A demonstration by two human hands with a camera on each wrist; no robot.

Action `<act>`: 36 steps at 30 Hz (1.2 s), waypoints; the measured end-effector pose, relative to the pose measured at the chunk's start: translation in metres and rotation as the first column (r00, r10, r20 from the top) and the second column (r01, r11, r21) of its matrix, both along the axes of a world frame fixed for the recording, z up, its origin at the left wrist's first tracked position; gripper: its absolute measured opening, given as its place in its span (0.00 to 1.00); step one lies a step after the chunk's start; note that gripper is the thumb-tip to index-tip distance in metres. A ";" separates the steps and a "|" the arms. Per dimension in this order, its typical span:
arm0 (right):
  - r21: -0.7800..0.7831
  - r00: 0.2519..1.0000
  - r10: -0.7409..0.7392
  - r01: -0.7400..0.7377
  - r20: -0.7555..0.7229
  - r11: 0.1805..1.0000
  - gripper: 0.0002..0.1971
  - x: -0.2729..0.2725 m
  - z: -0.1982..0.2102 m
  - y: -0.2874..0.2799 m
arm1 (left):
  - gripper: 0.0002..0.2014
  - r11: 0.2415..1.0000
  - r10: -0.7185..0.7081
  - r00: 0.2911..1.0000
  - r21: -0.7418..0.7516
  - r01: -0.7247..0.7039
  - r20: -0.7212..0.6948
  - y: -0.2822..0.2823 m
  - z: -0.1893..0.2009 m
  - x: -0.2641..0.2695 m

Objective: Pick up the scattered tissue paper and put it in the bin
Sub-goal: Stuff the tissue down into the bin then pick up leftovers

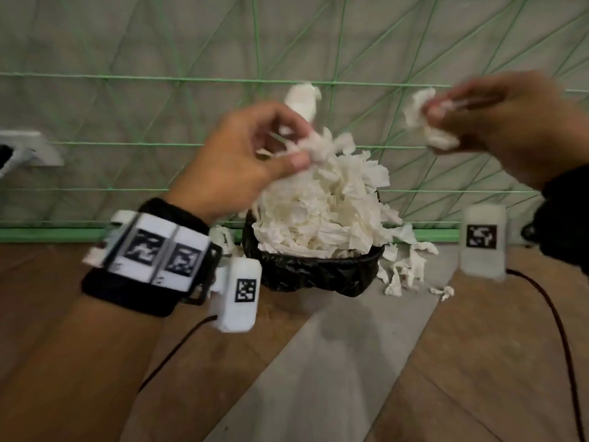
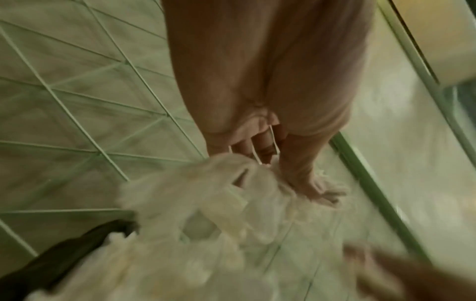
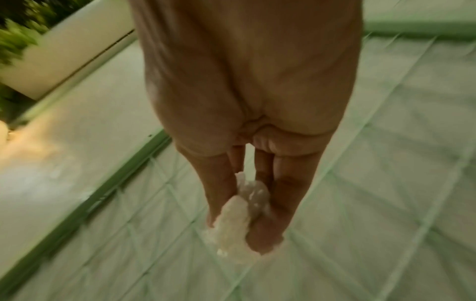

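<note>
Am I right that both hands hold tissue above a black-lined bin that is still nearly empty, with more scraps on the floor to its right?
Not quite: the bin is not nearly empty. The head view shows it heaped with tissue well above its rim. The rest stands: the left hand and right hand each pinch tissue, and scraps lie on the floor to the bin's right.

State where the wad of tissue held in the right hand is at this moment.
In the head view the wad sits upper right, pinched by the right hand, above and right of the overfilled bin.
</note>
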State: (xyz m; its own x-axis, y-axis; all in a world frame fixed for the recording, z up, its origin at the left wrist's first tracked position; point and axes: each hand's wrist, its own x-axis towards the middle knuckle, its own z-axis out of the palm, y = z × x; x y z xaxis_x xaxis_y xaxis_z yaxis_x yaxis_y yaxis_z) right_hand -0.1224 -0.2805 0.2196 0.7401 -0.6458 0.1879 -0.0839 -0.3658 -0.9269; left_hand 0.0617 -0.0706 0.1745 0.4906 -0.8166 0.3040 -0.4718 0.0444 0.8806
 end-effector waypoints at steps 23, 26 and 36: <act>-0.600 0.678 -0.094 -0.566 -0.729 0.565 0.21 0.059 -0.083 0.070 | 0.11 0.883 0.302 0.948 0.405 -0.239 -0.099 0.070 -0.072 0.012; -0.603 0.633 -0.096 -0.663 -0.768 0.443 0.18 0.061 -0.093 0.075 | 0.05 0.859 0.248 0.965 0.440 -0.262 0.091 0.057 -0.069 0.000; -0.031 0.895 -0.210 0.215 -0.394 0.976 0.07 0.008 -0.113 -0.060 | 0.14 0.851 0.293 0.912 0.356 -0.386 0.289 0.025 -0.074 -0.023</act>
State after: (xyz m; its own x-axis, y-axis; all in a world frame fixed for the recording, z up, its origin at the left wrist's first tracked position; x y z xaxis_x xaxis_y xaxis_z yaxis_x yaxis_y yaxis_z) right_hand -0.1149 -0.3410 0.1065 0.5966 -0.7963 -0.0993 -0.5162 -0.2861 -0.8073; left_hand 0.0390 -0.0461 0.1002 0.7196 -0.6838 0.1208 -0.5715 -0.4845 0.6623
